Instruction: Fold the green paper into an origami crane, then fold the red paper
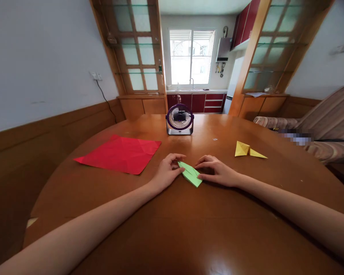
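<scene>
A folded piece of light green paper [191,174] lies slanted on the brown table, between my two hands. My left hand [171,168] grips its upper left end, thumb on top and fingers curled behind. On the other side, my right hand [216,170] pinches the right edge, its thumb resting near the lower corner and its fingers bent above. Creases run along the green paper, and its underside is hidden.
A creased red sheet [123,154] lies to the left. A folded yellow paper piece [246,150] rests on the right. At the table's [172,236] far side stands a small purple fan [180,118]. A striped sofa [329,118] is at far right.
</scene>
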Motion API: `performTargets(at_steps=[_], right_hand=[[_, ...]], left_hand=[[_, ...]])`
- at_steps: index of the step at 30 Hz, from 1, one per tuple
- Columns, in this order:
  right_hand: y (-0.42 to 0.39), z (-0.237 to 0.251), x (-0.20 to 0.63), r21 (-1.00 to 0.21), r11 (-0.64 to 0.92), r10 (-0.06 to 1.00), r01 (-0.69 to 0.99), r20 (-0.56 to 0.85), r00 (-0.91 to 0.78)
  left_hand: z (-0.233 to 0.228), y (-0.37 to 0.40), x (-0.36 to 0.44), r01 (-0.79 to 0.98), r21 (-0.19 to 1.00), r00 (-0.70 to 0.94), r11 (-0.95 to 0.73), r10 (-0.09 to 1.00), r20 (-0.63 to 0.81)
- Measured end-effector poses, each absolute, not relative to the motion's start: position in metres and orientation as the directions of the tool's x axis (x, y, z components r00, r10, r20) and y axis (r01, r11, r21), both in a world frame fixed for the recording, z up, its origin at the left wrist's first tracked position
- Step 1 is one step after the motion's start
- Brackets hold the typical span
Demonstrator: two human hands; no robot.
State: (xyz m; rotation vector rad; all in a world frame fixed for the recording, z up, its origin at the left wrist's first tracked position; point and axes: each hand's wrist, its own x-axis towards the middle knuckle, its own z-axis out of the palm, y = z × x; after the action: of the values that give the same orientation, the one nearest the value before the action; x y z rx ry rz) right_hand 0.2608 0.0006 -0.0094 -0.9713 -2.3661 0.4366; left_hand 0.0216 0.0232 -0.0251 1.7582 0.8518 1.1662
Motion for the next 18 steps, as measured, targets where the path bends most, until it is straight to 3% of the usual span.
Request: performTargets(at_steps=[6,11,14,18], right_hand=[[0.000,-0.011,0.250,-0.675,0.589,0.787,0.445,0.355,-0.505],[0.003,-0.011,0.240,-0.892,0.362,0.891,0.271,0.246,-0.382],[0.005,-0.010,0.233,-0.946,0.269,0.926,0.182,0.202,-0.318],[0.007,-0.011,0.221,-0.962,0.255,0.943,0.096,0.226,-0.243]], left_hand=[[-0.021,0.021,0.023,-0.073,0.931,0.262,-0.357,0.894,0.363],[-0.017,0.023,0.025,-0.125,0.911,0.093,-0.393,0.910,0.405],[-0.017,0.025,0.026,-0.150,0.923,0.017,-0.354,0.933,0.360],[-0.018,0.027,0.026,-0.202,0.941,0.035,-0.273,0.958,0.285]])
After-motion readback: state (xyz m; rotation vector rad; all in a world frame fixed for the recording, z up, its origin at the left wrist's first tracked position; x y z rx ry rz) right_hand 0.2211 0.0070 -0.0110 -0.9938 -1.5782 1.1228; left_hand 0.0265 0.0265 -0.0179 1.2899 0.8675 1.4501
